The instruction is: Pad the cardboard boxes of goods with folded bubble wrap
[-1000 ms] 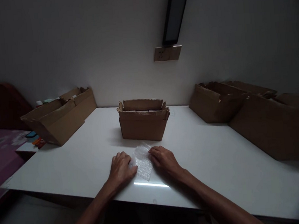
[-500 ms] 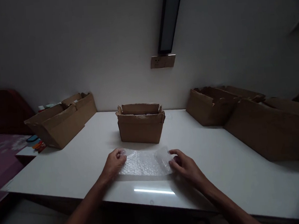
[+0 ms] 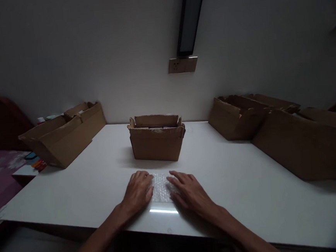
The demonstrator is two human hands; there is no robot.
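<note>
A small folded piece of clear bubble wrap lies on the white table, between and partly under my two hands. My left hand bends over its left end, with fingers and thumb closed on the edge. From the other side, my right hand reaches over the right end with fingers stretched and spread, touching the wrap. Both palms face down and cover the ends of the sheet. Just beyond it stands an open cardboard box, whose contents barely show over the front wall.
Open cardboard boxes stand at the left and the right, with a larger box nearer on the right. The white table meets a wall with a socket plate. A purple flowered cloth lies left.
Both hands have moved inward, and the bubble wrap between them is now folded much shorter. My right hand has gone from a loose grip to spread fingers on it.
</note>
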